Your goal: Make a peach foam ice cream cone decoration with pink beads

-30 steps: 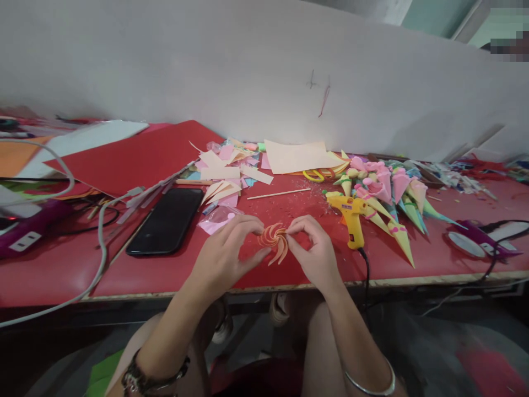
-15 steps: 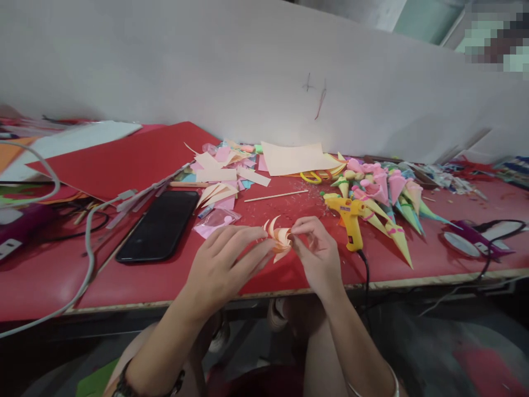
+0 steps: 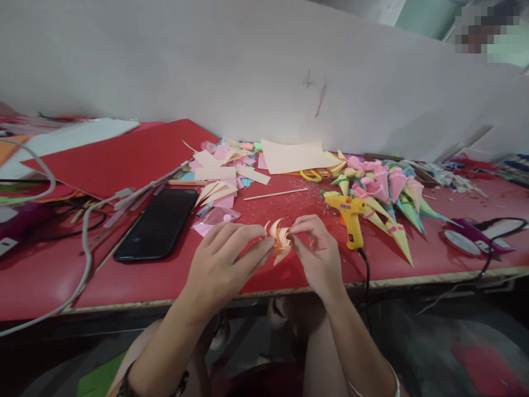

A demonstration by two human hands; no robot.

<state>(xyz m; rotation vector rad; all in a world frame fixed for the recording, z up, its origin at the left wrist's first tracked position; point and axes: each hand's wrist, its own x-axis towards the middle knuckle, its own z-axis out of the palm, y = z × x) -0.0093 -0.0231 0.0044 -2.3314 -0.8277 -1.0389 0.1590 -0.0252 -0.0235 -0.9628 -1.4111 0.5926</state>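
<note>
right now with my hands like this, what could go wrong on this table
The curled paper could crease if the right hand pinches too hard, as its strips look thin.

The cord hangs over the table edge; a snag might drag the glue gun off.

The cones lie close beside the gun, so moving it may knock them.

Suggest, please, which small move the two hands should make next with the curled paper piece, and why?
Perhaps the left hand should gently gather the loose strips of the curled paper piece: the right hand pinches its right side, while the strips fan out towards the left fingertips.
</note>
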